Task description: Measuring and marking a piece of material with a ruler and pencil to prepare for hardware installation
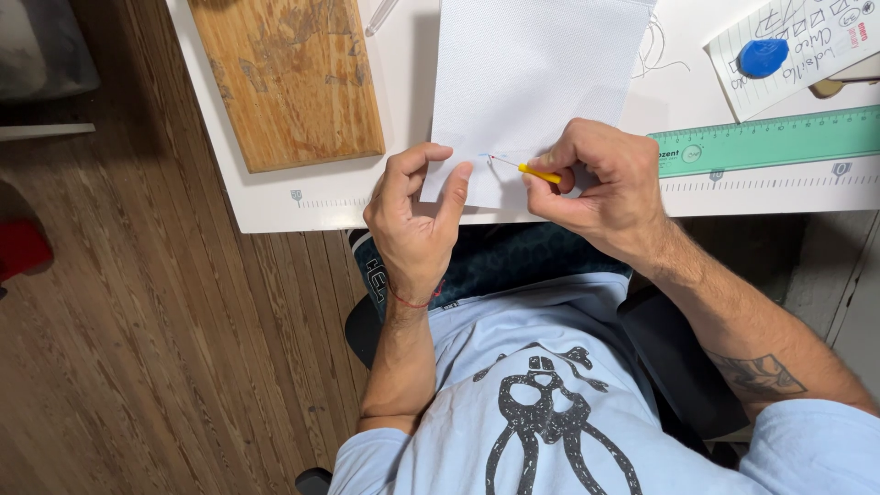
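A white table (403,197) fills the top of the view above a wooden floor (165,367), with a seated person in a pale blue printed shirt (550,403) leaning over its near edge. At 11 o'clock on the table lies a worn wooden board (293,78). At 12 o'clock, a sheet of white woven fabric (532,73) runs from the far edge down to the near edge of the table, where both hands meet it. At 2 o'clock, a green ruler (779,139) lies across the table, its left end just beside the right hand. Above it, at 1 o'clock, a sheet of paper with handwriting (807,46) carries a small blue oval object (763,57). The left hand (414,225), at 9 o'clock from the fabric's lower corner, pinches that edge between thumb and forefinger, fingers narrowly curled. The right hand (596,179), at 3 o'clock from the same spot, is closed tight around a small yellow-handled tool (539,172); its thin metal tip points toward 9 o'clock and touches the fabric near faint blue thread (486,156). Loose pale thread (660,50) trails beside the fabric's right edge.
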